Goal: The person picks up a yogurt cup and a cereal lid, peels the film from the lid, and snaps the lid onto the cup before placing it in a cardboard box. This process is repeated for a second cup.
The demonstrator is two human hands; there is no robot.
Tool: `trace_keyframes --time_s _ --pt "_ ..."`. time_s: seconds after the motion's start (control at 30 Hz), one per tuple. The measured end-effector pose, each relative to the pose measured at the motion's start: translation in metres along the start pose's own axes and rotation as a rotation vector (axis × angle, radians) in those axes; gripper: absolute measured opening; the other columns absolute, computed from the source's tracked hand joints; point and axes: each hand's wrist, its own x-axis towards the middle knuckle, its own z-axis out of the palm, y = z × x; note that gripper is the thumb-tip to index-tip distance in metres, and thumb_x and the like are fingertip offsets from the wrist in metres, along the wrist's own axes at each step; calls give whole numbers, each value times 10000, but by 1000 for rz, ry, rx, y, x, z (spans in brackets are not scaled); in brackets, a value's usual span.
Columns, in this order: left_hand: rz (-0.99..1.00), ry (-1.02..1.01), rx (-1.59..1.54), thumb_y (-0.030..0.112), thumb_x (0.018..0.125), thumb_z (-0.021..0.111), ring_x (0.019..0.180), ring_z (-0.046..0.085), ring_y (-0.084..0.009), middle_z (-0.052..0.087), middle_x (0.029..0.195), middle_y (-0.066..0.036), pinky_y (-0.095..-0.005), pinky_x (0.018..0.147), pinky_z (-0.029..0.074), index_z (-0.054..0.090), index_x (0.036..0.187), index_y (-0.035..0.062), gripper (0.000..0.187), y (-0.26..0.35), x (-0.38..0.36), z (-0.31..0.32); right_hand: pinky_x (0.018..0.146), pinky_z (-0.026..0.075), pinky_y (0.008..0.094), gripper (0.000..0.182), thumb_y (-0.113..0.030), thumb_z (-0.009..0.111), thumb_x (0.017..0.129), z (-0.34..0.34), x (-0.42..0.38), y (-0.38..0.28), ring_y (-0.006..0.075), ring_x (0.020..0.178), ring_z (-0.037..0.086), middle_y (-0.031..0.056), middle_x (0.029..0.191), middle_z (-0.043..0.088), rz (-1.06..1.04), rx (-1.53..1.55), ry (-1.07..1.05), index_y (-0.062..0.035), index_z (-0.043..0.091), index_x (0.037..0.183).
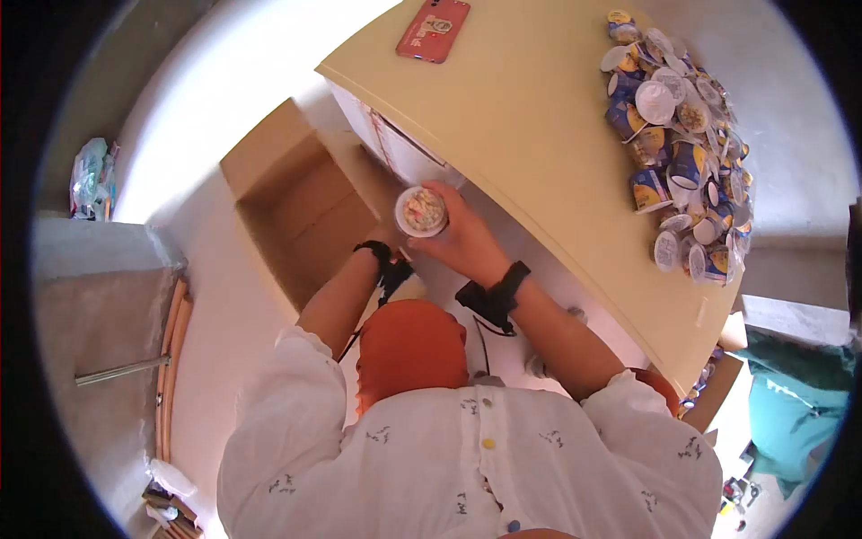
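Right hand [462, 238] wraps the cup [421, 212] at its wall; left hand [388, 241] steadies beneath, at seven o'clock — light, thin-walled, crushable — best held low.

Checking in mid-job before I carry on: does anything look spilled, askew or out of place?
Nothing spilled. The lidded cups on the yellow table lie in a loose, tumbled heap, many on their sides. A red phone sits near the table edge. The cup in the right hand looks intact.
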Motion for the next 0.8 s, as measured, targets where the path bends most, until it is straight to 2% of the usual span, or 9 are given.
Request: trace_keyframes --time_s 0.07,0.13,0.17,0.23,0.27,0.33,0.43,0.53,0.8 --pt "68 -23 -238 333 934 602 729 712 -218 722 858 -137 -360 595 540 677 1119 74 327 3 -9 3 988 492 383 807 -184 838 733 5 3 4 330 1205 589 173 1351 549 4 -4 -6 -78 416 1413" --pt "82 -404 -361 269 975 550 732 712 -201 705 802 -142 -325 571 537 658 1132 48 292 16 -31 -9 996 485 385 805 -182 831 729 9 7 7 333 1205 587 173 1355 548 4 -10 -28 -78 418 1411" --pt "78 -395 -362 269 975 550 732 712 -201 705 802 -142 -325 571 537 658 1132 48 292 21 -43 -15 996 485 385 805 -182 831 729 13 10 9 333 1205 587 173 1355 548 2 -2 -34 -78 418 1411" --pt "317 -98 128 325 1016 465 731 702 -198 708 877 -101 -312 583 547 606 1218 39 377 28 -69 -27 1009 476 384 789 -166 821 728 21 15 15 336 1203 587 178 1347 554 -1 18 -44 -69 427 1405" --pt "308 -90 126 325 1016 465 731 702 -198 708 877 -101 -312 583 547 606 1218 39 377 44 -93 -35 1009 476 384 789 -166 821 728 26 18 18 336 1203 587 178 1347 554 -2 27 -52 -69 427 1405" --pt "123 -69 -365 549 992 505 951 660 -167 674 1176 -58 -275 745 521 566 1338 131 546 91 -154 -50 1009 473 386 766 -152 821 729 35 25 23 333 1199 586 173 1327 568 -67 -23 -30 -63 446 1390" --pt "206 -141 -485 581 980 517 1034 635 -147 638 1258 -64 -274 806 515 520 1383 103 625 117 -207 -67 1000 476 390 742 -148 822 733 48 36 20 330 1197 584 164 1302 581 -31 -12 -53 -60 461 1375" --pt "313 -141 -398 568 972 548 1037 628 -130 637 1225 -58 -262 859 501 522 1351 70 626 121 -237 -72 986 480 401 713 -152 814 754 62 47 20 335 1190 585 162 1295 582 -74 7 -129 -64 468 1372" --pt "214 22 -580 356 962 660 1016 630 -132 626 1207 -69 -267 876 523 536 1295 -6 507 50 -205 -82 992 479 414 792 -163 786 791 103 60 41 364 1205 575 231 1351 545 -190 -158 -385 -31 374 1453"
